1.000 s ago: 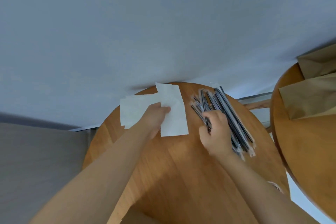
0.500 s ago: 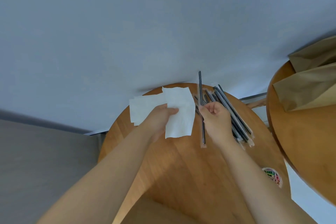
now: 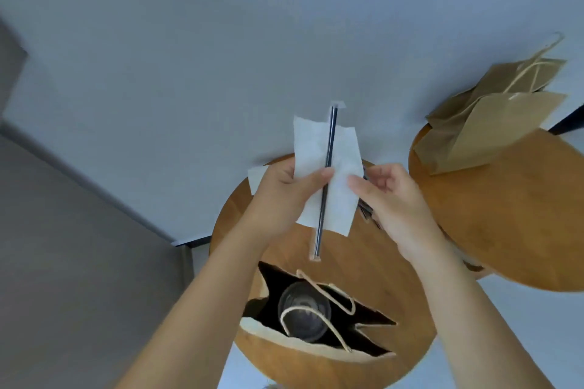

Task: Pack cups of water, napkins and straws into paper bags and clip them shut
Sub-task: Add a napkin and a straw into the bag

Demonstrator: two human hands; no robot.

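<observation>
My left hand (image 3: 284, 189) pinches a white napkin (image 3: 339, 196) together with a wrapped black straw (image 3: 328, 148) that lies upright across it, both lifted above the round wooden table (image 3: 373, 265). My right hand (image 3: 392, 196) hovers just right of the napkin with relaxed fingers and holds nothing. Below, an open brown paper bag (image 3: 278, 335) stands on the table with a lidded clear cup (image 3: 303, 309) inside. Parts of the straw pile (image 3: 366, 211) and of another napkin (image 3: 256, 180) show behind my hands.
A second round table (image 3: 505, 215) stands at the right with folded brown paper bags (image 3: 493, 129) lying on it. A pale wall fills the background, and a grey surface (image 3: 63, 246) lies at the left.
My right hand passed the straw to the left hand and let go. The napkin and straw rose off the table. The view tilted down, bringing the open bag with the cup into sight.
</observation>
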